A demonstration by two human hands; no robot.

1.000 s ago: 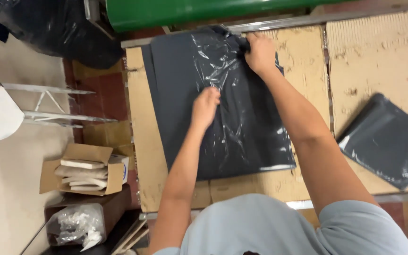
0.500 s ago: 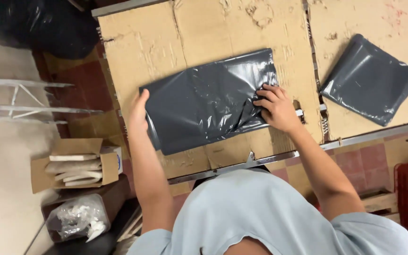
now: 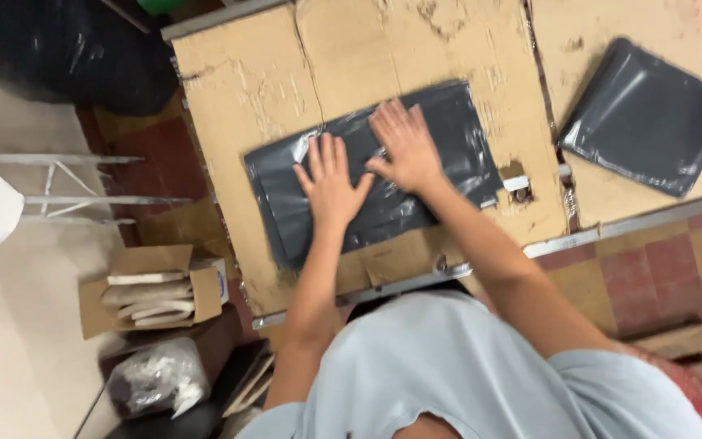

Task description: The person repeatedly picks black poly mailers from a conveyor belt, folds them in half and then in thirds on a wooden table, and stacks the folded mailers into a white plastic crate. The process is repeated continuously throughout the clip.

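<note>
We see both hands flat on a dark grey glossy plastic bag [image 3: 367,191] folded into a rectangle, lying on the cardboard-covered desk [image 3: 245,89] near its front edge. Left hand [image 3: 331,183] has fingers spread, palm down on the bag's middle. Right hand [image 3: 404,146] also open and spread, pressing just beside it, thumbs almost touching. Neither grips anything. A second grey folded plastic bag [image 3: 652,118] lies well apart on the right, on its own cardboard sheet. On the floor to the left we note an open cardboard box of flat white pieces [image 3: 152,289] and a clear bag of scraps [image 3: 152,378].

Risks, as we judge them: the slick film may slide on the cardboard under uneven pressure, so the fold could skew; trapped air may puff it back open; the torn hole in the cardboard [image 3: 517,183] by the bag's right corner could snag the film.
</note>
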